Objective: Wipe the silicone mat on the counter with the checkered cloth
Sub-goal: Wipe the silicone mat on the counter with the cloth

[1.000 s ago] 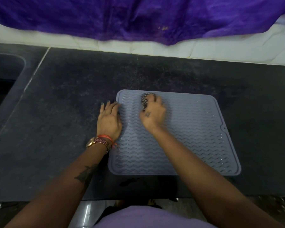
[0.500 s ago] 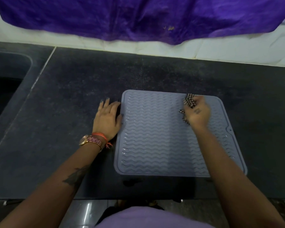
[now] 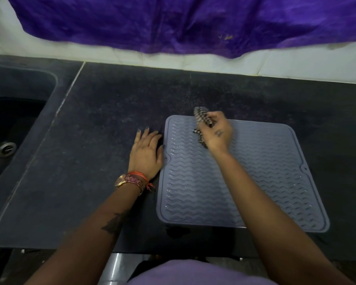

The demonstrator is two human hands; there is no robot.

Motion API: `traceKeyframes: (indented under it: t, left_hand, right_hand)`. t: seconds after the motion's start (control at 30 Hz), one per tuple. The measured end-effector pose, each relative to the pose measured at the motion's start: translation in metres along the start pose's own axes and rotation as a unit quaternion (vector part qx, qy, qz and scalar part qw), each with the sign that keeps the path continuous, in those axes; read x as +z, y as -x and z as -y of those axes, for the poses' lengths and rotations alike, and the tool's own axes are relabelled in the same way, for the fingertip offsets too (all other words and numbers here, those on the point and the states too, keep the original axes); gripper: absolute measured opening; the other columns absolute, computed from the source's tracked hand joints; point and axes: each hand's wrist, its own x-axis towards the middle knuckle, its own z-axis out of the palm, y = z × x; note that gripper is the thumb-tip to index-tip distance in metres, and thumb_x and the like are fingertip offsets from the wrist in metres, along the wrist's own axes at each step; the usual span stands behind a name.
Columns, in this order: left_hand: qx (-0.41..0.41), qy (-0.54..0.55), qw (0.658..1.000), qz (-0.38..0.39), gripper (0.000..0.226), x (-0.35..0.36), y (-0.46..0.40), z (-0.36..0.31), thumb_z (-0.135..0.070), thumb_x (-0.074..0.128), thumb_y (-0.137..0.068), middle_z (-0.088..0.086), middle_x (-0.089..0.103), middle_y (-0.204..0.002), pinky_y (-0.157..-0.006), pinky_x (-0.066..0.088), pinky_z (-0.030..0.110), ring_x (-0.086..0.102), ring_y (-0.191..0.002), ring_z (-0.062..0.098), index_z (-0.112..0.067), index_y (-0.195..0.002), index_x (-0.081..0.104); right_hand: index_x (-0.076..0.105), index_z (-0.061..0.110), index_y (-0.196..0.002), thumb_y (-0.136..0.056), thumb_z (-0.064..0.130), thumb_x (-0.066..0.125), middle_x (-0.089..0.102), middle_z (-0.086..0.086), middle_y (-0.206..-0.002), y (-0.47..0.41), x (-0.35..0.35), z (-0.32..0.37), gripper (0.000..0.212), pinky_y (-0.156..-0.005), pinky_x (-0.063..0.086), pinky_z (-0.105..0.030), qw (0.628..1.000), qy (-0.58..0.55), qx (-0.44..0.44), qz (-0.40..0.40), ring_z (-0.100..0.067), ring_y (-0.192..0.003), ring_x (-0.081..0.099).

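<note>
A dark speckled worktop [image 3: 115, 124] is seen from above, w/ two bare forearms reaching in from the near edge. A grey silicone mat [image 3: 265, 177], ribbed w/ wavy lines, is laid flat on the worktop, just right of the left hand [image 3: 146, 153] and under the right hand [image 3: 218, 133].

The left hand is laid palm-down on the worktop, fingers straight and close together, pointing away from the body; its thumb side is set against the mat's left edge. A gold watch [image 3: 121, 181] and an orange thread band [image 3: 140, 175] are worn at that wrist, and a dark tattoo [image 3: 113, 223] is visible further down the forearm.

The right hand is curled round a bunched black-and-white checkered cloth [image 3: 201, 118], which is gripped in the fingers and pressed onto the mat near its far-left corner. Part of the cloth sticks out beyond the fingertips, over the mat's far edge; another bit shows below the hand's left side. A small mark is seen on the back of this hand.

Well left of the left hand, a dark sink [image 3: 19, 124] w/ a metal drain [image 3: 6, 149] is set into the worktop. Beyond both hands, purple fabric [image 3: 183, 23] is draped over a white wall [image 3: 296, 66].
</note>
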Motion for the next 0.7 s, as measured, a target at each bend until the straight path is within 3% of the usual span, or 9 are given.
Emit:
traceKeyframes:
  t: [0.07, 0.17, 0.27, 0.33, 0.4, 0.47, 0.57, 0.63, 0.7]
  left_hand:
    - [-0.002, 0.004, 1.0, -0.001, 0.045, 0.001, 0.0, 0.001, -0.022, 0.04, -0.086, 0.014, 0.054, -0.133, -0.119, 0.008, 0.038, 0.036, -0.135, 0.031, -0.003, -0.125, 0.053]
    - [0.005, 0.01, 1.0, -0.002, 0.043, 0.003, -0.001, 0.001, -0.019, 0.044, -0.087, 0.015, 0.054, -0.133, -0.119, 0.007, 0.038, 0.036, -0.135, 0.032, -0.003, -0.126, 0.052]
    - [0.008, 0.012, 1.0, -0.006, 0.04, 0.004, -0.002, 0.001, -0.015, 0.048, -0.087, 0.015, 0.055, -0.132, -0.119, 0.009, 0.039, 0.037, -0.135, 0.032, -0.003, -0.125, 0.052]
    - [0.011, 0.013, 1.0, -0.01, 0.039, 0.003, -0.002, 0.001, -0.014, 0.05, -0.087, 0.015, 0.055, -0.131, -0.119, 0.011, 0.041, 0.037, -0.134, 0.033, -0.003, -0.125, 0.053]
    - [0.011, 0.015, 1.0, -0.01, 0.039, 0.003, -0.002, 0.001, -0.013, 0.051, -0.087, 0.015, 0.056, -0.131, -0.119, 0.011, 0.041, 0.037, -0.134, 0.033, -0.003, -0.124, 0.053]
    - [0.01, 0.016, 1.0, -0.012, 0.039, 0.003, -0.001, 0.002, -0.014, 0.051, -0.087, 0.015, 0.056, -0.131, -0.119, 0.011, 0.041, 0.037, -0.134, 0.032, -0.003, -0.125, 0.052]
    - [0.014, 0.019, 1.0, -0.015, 0.04, 0.004, -0.002, 0.002, -0.013, 0.05, -0.086, 0.016, 0.056, -0.13, -0.119, 0.01, 0.039, 0.037, -0.134, 0.033, -0.003, -0.125, 0.052]
    - [0.015, 0.02, 1.0, -0.016, 0.041, 0.004, -0.002, 0.001, -0.012, 0.05, -0.086, 0.017, 0.056, -0.13, -0.119, 0.01, 0.039, 0.037, -0.134, 0.033, -0.002, -0.126, 0.051]
    - [0.017, 0.02, 1.0, -0.016, 0.043, 0.004, -0.001, 0.001, -0.011, 0.05, -0.086, 0.017, 0.055, -0.131, -0.119, 0.009, 0.038, 0.037, -0.134, 0.033, -0.001, -0.127, 0.049]
  right_hand:
    - [0.051, 0.01, -0.117, -0.079, 0.025, 0.066, 0.056, -0.014, -0.119, -0.002, 0.002, -0.005, 0.043, -0.086, 0.044, -0.032, 0.993, 0.113, 0.009, -0.032, -0.031, -0.106, 0.056]
    - [0.042, 0.01, -0.125, -0.077, 0.026, 0.067, 0.044, -0.017, -0.127, 0.009, 0.023, 0.001, 0.056, -0.089, 0.045, -0.04, 0.971, 0.237, -0.036, 0.027, -0.037, -0.109, 0.051]
    - [0.046, 0.012, -0.119, -0.075, 0.024, 0.069, 0.045, -0.015, -0.124, 0.008, 0.04, 0.014, 0.051, -0.086, 0.045, -0.035, 0.969, 0.195, -0.099, 0.116, -0.034, -0.106, 0.053]
    - [0.053, 0.013, -0.111, -0.074, 0.02, 0.072, 0.054, -0.012, -0.118, -0.003, 0.039, 0.021, 0.042, -0.085, 0.043, -0.029, 0.975, 0.101, -0.086, 0.178, -0.028, -0.105, 0.056]
    - [0.059, 0.014, -0.106, -0.073, 0.02, 0.074, 0.06, -0.009, -0.114, -0.014, 0.032, 0.023, 0.037, -0.084, 0.043, -0.026, 0.986, 0.024, -0.046, 0.16, -0.024, -0.104, 0.058]
    - [0.055, 0.013, -0.111, -0.076, 0.023, 0.071, 0.055, -0.013, -0.118, -0.016, 0.03, 0.02, 0.039, -0.084, 0.044, -0.029, 0.992, 0.077, -0.037, 0.092, -0.029, -0.104, 0.057]
    - [0.044, 0.012, -0.121, -0.079, 0.022, 0.066, 0.044, -0.017, -0.125, 0.0, 0.042, 0.023, 0.049, -0.085, 0.047, -0.037, 0.961, 0.251, -0.075, 0.088, -0.037, -0.106, 0.053]
    - [0.044, 0.013, -0.119, -0.076, 0.02, 0.068, 0.042, -0.017, -0.125, 0.007, 0.052, 0.031, 0.05, -0.082, 0.048, -0.036, 0.951, 0.263, -0.101, 0.124, -0.038, -0.105, 0.054]
    - [0.049, 0.014, -0.114, -0.073, 0.019, 0.072, 0.047, -0.013, -0.123, 0.006, 0.054, 0.038, 0.047, -0.08, 0.045, -0.031, 0.96, 0.2, -0.093, 0.174, -0.033, -0.105, 0.055]
